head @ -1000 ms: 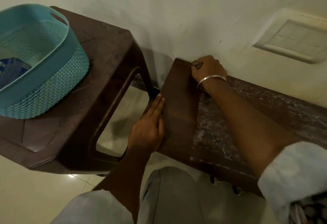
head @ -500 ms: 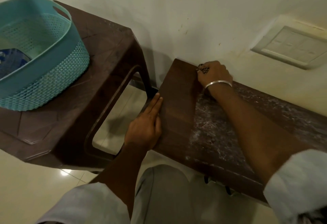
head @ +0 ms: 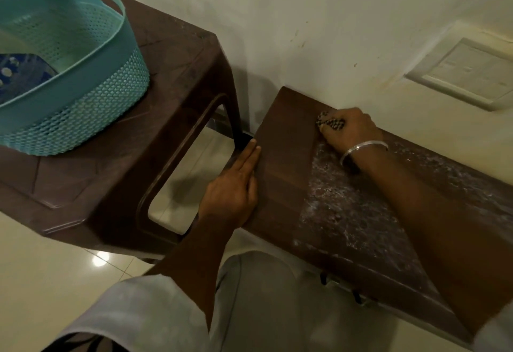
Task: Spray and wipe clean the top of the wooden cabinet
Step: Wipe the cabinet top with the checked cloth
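Since a second ago, right hand (head: pixel 350 129) has slid right along the wall edge of the wooden cabinet top (head: pixel 280 174); left hand (head: pixel 235 188) unchanged. Head view: right grip closed on a dark patterned cloth (head: pixel 330 123), pressed to the surface. Left lies flat, fingers straight, on the cabinet's left edge. White residue (head: pixel 347 207) covers the unwiped stretch. Teal basket (head: pixel 83 96) on brown stool (head: pixel 177 79), alongside.

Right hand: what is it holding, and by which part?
The right hand holds a dark patterned cloth, bunched inside its grip, against the cabinet top.
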